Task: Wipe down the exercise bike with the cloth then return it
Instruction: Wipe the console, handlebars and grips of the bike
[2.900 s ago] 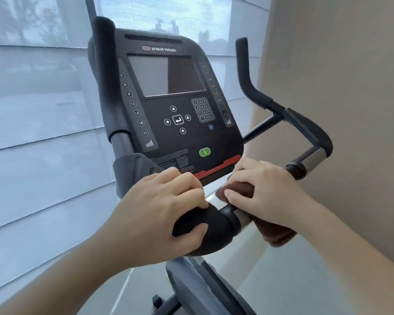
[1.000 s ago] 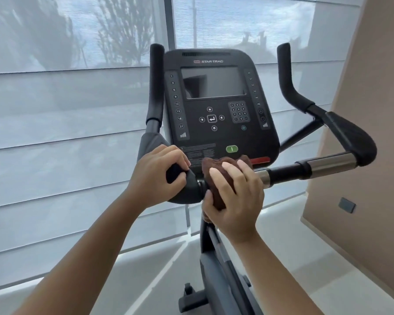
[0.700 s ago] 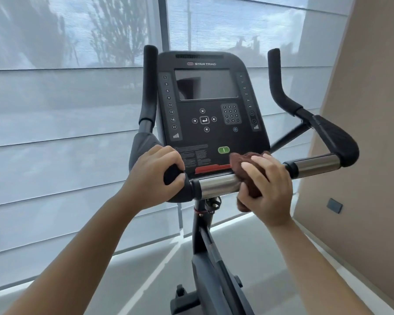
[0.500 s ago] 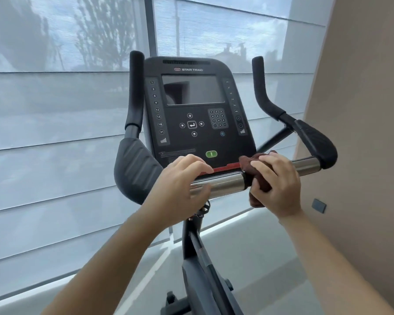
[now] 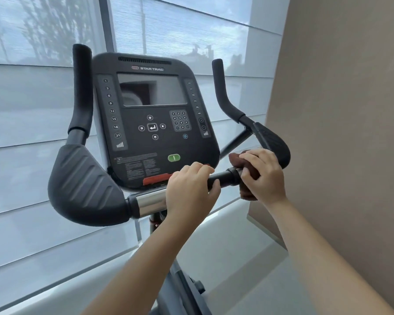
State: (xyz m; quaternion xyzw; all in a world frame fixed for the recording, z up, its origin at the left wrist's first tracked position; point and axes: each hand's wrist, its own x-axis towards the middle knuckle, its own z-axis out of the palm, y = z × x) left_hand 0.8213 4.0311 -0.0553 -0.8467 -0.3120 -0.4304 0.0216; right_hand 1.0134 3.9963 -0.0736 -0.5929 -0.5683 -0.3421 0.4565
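The exercise bike (image 5: pixel 184 292) stands before a window with pale blinds (image 5: pixel 32 105), its black console (image 5: pixel 155 133) at the centre of the view. Under the console, at six o'clock, a crossbar (image 5: pixel 149 202) runs from a broad black pad (image 5: pixel 84 187) at eight o'clock up toward a second pad (image 5: pixel 273 142) at three o'clock.

The left hand (image 5: pixel 191 189) grips the crossbar near its middle. Its fingers curl over the top and the thumb tucks beneath, with shiny metal showing at its nine o'clock and black sleeve at its three o'clock. The right hand (image 5: pixel 265 176) is clamped round a brown cloth (image 5: pixel 236 159), which is wrapped on the bar just short of the right pad. The cloth bulges out at the hand's eleven o'clock and hangs a little below the bar at seven o'clock. The hands are near each other but apart, with a short black stretch of bar between them.

Two upright grips (image 5: pixel 81 87) rise at the console's ten and two o'clock. A tan wall (image 5: pixel 339 133) fills the view from one to five o'clock.
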